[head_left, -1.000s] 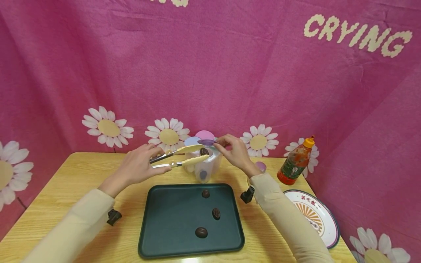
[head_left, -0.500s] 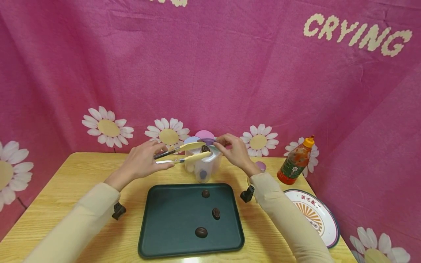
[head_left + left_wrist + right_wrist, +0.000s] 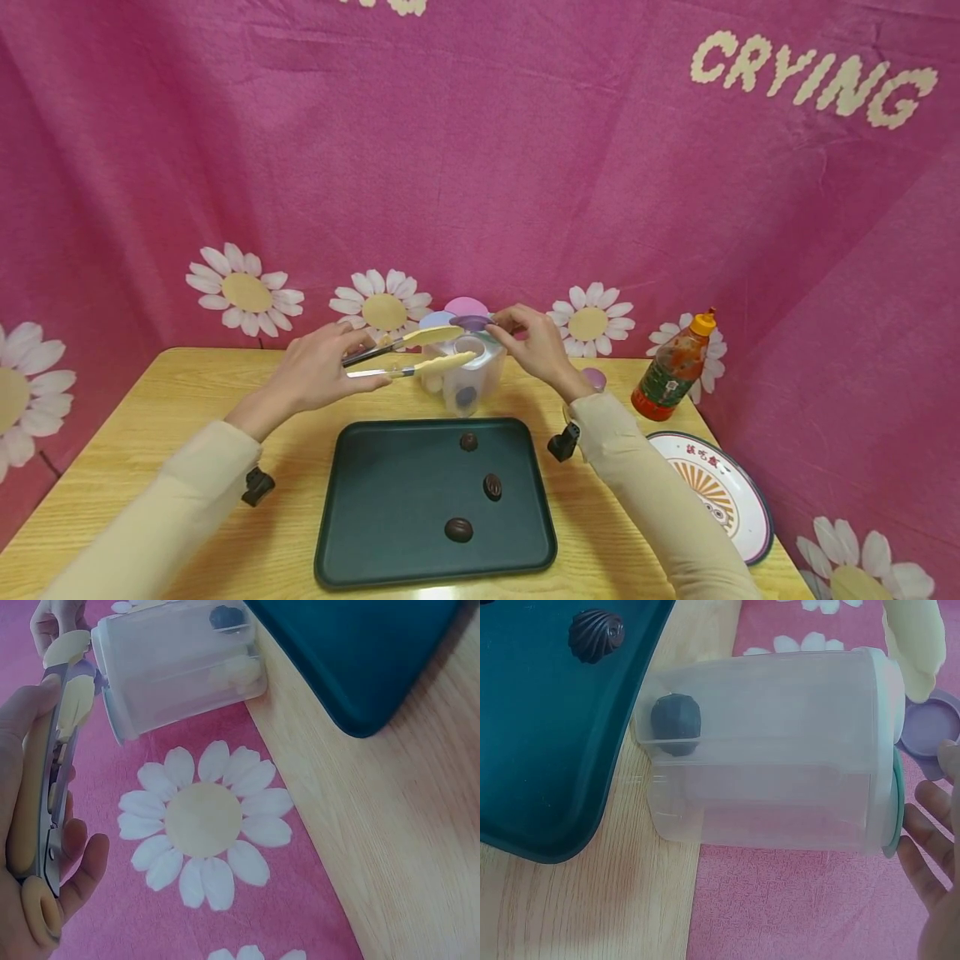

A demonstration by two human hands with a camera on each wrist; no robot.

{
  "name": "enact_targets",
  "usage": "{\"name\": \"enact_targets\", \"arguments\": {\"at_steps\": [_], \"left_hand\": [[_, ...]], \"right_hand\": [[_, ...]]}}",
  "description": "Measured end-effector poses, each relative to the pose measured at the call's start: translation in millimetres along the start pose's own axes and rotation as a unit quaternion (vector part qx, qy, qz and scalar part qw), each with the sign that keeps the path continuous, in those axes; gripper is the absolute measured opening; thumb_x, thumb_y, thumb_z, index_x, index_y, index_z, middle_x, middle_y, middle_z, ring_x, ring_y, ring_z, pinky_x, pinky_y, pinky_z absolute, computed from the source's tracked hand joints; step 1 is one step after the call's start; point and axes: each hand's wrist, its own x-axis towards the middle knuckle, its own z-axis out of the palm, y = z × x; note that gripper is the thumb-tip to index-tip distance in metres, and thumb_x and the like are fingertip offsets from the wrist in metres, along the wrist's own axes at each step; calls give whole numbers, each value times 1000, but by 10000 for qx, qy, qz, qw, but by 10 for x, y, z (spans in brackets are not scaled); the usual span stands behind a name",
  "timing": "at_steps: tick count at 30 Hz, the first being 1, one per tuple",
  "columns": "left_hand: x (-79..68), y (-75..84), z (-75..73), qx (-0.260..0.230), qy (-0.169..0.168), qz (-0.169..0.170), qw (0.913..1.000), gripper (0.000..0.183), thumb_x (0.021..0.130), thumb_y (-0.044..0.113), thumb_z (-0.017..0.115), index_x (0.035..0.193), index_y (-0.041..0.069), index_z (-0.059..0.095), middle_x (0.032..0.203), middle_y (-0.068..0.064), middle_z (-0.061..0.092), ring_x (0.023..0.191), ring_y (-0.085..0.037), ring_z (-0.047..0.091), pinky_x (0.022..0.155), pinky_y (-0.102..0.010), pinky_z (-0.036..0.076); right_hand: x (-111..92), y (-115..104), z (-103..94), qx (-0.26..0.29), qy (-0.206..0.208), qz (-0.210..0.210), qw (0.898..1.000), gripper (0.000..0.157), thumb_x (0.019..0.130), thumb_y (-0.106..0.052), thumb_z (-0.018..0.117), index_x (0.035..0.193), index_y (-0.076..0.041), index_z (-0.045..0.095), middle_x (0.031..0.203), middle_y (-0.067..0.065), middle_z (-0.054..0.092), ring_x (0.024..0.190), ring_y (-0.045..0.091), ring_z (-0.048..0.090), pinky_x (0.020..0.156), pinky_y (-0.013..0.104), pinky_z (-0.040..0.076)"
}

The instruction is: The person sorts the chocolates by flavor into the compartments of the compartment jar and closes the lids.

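Observation:
My left hand (image 3: 318, 371) grips a pair of tongs (image 3: 435, 336) with pale yellow tips. The tips are spread apart above the mouth of a clear plastic container (image 3: 487, 371), nothing between them. My right hand (image 3: 536, 346) pinches a raised purple lid (image 3: 471, 323) by its edge, right of the opening. Its other fingers are near the container's green lid (image 3: 897, 802) in the right wrist view. A dark chocolate (image 3: 676, 724) lies at the bottom of the container. In front, a dark green tray (image 3: 390, 492) carries three chocolates (image 3: 459, 530).
Blue and pink lids (image 3: 467, 308) show at the container's back. Right of it are a small purple lid (image 3: 595, 379), a red sauce bottle (image 3: 670, 371) and a white plate (image 3: 738, 500). A pink flowered cloth (image 3: 480, 167) hangs behind the wooden table (image 3: 225, 383).
The chocolate held between the tong tips is gone from them; the tips have parted and drawn slightly left. The right hand and the purple lid have stayed in place.

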Motion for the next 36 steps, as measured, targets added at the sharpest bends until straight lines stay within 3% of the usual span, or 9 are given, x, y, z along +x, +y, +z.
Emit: {"name": "enact_targets", "arguments": {"at_steps": [6, 14, 19, 27, 36], "left_hand": [[-140, -31, -61, 91, -40, 18, 9999, 61, 83, 51, 85, 127, 11, 73, 110, -10, 72, 92, -23, 64, 74, -43, 58], [-414, -12, -134, 289, -243, 194, 9991, 57, 79, 53, 88, 117, 12, 75, 99, -5, 69, 80, -14, 57, 63, -30, 46], [-599, -6, -136, 419, -293, 341, 9981, 51, 76, 55, 89, 109, 18, 76, 87, 3, 63, 73, -9, 49, 61, -25, 37], [-881, 10, -77, 481, -649, 315, 9962, 51, 74, 66, 86, 105, 27, 75, 86, 10, 60, 71, -4, 45, 58, -22, 36], [-1116, 38, 81, 6, -1118, 298, 9933, 50, 75, 66, 85, 106, 27, 75, 85, 16, 54, 73, 3, 44, 60, -19, 38]], "right_hand": [[0, -12, -10, -65, 28, -41, 10000, 16, 96, -18, 78, 105, -5, 77, 97, 12, 78, 85, 25, 73, 79, 44, 63], [-12, -15, -8, 13, 4, -66, 10000, 17, 95, -18, 79, 104, -4, 77, 97, 13, 78, 86, 27, 74, 80, 49, 64], [-12, -6, 3, -75, 38, -116, 9999, 16, 95, -19, 80, 103, -6, 77, 96, 11, 78, 85, 24, 74, 79, 44, 64], [-11, -5, 6, -123, 26, -96, 9999, 15, 95, -20, 80, 102, -6, 77, 95, 10, 78, 84, 23, 73, 78, 41, 63], [-9, -14, -4, -109, -15, -55, 9999, 15, 95, -19, 79, 103, -6, 77, 95, 11, 78, 85, 24, 73, 79, 42, 63]]}}
